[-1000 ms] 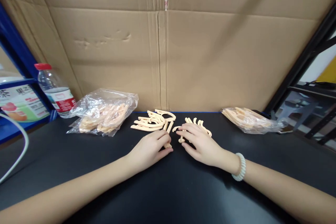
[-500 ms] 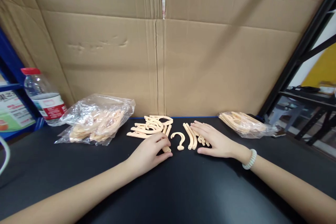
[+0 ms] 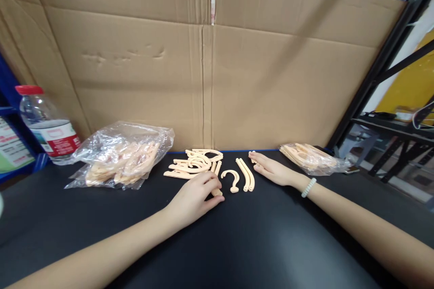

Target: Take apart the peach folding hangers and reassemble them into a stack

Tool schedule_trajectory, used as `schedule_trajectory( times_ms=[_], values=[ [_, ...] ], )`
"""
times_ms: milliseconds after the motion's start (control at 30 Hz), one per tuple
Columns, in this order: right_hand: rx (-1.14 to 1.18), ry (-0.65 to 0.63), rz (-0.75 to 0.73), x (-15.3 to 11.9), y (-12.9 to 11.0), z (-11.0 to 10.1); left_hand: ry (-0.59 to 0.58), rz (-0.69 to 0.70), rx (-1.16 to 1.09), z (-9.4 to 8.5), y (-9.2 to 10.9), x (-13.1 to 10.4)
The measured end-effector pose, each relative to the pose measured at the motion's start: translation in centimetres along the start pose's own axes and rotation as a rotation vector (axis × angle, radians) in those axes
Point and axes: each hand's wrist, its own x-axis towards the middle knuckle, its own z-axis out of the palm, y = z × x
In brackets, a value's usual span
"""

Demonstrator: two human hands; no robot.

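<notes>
My left hand [image 3: 198, 193] is curled over the near end of a pair of cream plastic hanger arms [image 3: 217, 168], fingers and thumb closed around it. To its right lie a loose cream hanger hook [image 3: 233, 180] and two more curved hanger arms [image 3: 247, 175], side by side. My right hand [image 3: 273, 170] lies flat with its fingers stretched out, covering some small cream pieces [image 3: 252, 155] that are mostly hidden. Behind my left hand is a loose pile of cream hanger parts [image 3: 190, 163].
On the black table [image 3: 217, 244], a clear bag of cream hanger parts [image 3: 125, 156] lies at left and another bag [image 3: 312, 159] at right. A red-capped bottle [image 3: 50, 128] stands far left. A cardboard wall [image 3: 271, 81] closes off the back edge.
My right hand has moved away toward the back of the table, and the small cream pieces have shifted back with it. My left hand stays in place.
</notes>
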Motion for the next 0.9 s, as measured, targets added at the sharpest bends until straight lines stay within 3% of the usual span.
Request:
schedule_trajectory(
  times_ms=[300,500,600,733,900],
  values=[
    [-0.058,0.052,-0.048,1.0,1.7,0.6,0.011,-0.010,0.024,0.1,0.1,-0.1],
    [-0.076,0.218,-0.066,0.7,1.7,0.8,0.049,-0.022,0.090,-1.1,0.4,0.3],
    [-0.072,0.321,-0.069,0.7,1.4,0.6,-0.013,-0.040,0.194,-2.1,-0.9,1.3],
    [-0.063,0.427,-0.099,0.5,0.2,0.0,-0.120,-0.046,0.247,-2.7,-4.4,2.5],
    [-0.059,0.432,-0.176,-0.2,-5.1,-0.3,-0.169,-0.082,0.319,-2.8,-6.7,1.9]
  ],
)
